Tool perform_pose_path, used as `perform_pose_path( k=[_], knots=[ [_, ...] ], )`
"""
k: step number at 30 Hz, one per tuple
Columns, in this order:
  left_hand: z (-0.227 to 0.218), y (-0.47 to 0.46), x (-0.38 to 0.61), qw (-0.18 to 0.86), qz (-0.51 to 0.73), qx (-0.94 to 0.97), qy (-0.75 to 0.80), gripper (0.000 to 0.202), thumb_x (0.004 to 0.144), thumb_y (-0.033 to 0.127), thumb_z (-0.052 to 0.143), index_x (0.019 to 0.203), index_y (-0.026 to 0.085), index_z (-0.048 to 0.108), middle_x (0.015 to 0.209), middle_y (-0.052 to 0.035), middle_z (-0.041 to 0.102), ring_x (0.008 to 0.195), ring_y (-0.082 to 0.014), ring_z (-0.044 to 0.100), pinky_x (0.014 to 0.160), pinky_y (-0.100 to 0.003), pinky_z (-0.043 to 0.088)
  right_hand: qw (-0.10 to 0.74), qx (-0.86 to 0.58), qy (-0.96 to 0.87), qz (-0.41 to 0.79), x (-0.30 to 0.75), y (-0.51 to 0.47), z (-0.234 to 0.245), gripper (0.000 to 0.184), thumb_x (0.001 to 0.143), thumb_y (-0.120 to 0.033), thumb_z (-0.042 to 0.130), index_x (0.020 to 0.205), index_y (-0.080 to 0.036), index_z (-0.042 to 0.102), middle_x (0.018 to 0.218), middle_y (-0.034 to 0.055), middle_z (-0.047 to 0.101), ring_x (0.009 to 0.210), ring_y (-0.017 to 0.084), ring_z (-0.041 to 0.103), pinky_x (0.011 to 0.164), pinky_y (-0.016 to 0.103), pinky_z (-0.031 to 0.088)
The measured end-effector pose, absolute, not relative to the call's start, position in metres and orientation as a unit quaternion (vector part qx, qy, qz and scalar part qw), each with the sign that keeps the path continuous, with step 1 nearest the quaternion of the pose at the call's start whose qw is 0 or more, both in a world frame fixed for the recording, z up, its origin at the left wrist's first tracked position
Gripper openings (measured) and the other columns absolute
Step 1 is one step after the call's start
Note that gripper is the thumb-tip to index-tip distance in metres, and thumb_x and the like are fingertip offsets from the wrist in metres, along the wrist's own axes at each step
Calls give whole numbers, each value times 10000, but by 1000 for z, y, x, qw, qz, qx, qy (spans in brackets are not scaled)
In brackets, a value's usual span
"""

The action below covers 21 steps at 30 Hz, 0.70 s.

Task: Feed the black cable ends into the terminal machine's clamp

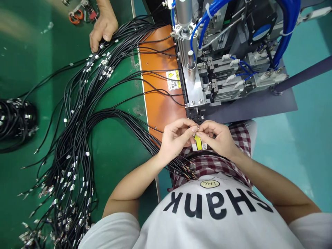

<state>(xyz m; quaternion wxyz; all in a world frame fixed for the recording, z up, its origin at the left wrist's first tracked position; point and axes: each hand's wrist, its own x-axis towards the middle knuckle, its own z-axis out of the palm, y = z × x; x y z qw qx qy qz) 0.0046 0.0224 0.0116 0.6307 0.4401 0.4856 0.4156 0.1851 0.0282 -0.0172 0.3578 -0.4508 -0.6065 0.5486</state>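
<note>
My left hand [177, 138] is closed in a pinch in front of the machine's lower edge. A thin black cable [155, 128] runs from the table into it. My right hand [216, 136] pinches at the same spot, its fingertips against those of the left. What lies between the fingertips is tiny and mostly hidden. Below my left forearm, a bundle of black cables [135, 128] hangs over the table edge, and its stripped coloured wire ends [189, 171] rest by my lap. Behind my fingers shows a yellow and white label [198, 142].
A machine [192, 88] with metal cylinders and blue air hoses [287, 31] stands ahead, cables running into it across an orange plate [160, 110]. Many tagged cables [75, 138] cover the green table [114, 152]. Another person's hand [103, 29] presses on them near orange-handled scissors [76, 16].
</note>
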Motion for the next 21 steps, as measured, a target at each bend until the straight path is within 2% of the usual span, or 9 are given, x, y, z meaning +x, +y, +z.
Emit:
perform_pose_path(
  k=[4, 7, 12, 21],
  knots=[
    [2, 20, 5, 634, 452, 415, 471, 245, 908, 376, 721, 860, 161, 614, 730, 10, 635, 526, -70, 598, 509, -198, 481, 376, -464, -615, 515, 180, 25, -18, 113, 909, -261, 658, 815, -204, 633, 806, 6, 636, 665, 118, 563, 577, 263, 421],
    [-2, 20, 4, 634, 469, 408, 460, 242, 930, 369, 698, 852, 166, 590, 665, 32, 593, 518, -53, 546, 529, -185, 453, 390, -474, -619, 490, 177, 24, -18, 105, 907, -242, 652, 812, -207, 624, 794, 0, 626, 651, 114, 561, 586, 270, 422],
    [5, 22, -1, 650, 398, 433, 481, 288, 896, 404, 730, 1029, 152, 691, 660, 12, 615, 587, -90, 580, 581, -215, 516, 393, -486, -634, 455, 177, 27, -16, 100, 910, -239, 639, 813, -219, 628, 794, 5, 642, 657, 128, 553, 602, 283, 437],
    [-3, 26, -6, 700, 410, 362, 459, 211, 793, 309, 837, 901, 155, 742, 633, 2, 666, 559, -88, 604, 566, -215, 525, 392, -474, -655, 439, 175, 26, -16, 88, 901, -200, 636, 817, -220, 621, 777, -3, 615, 661, 128, 538, 615, 287, 436]
  ],
)
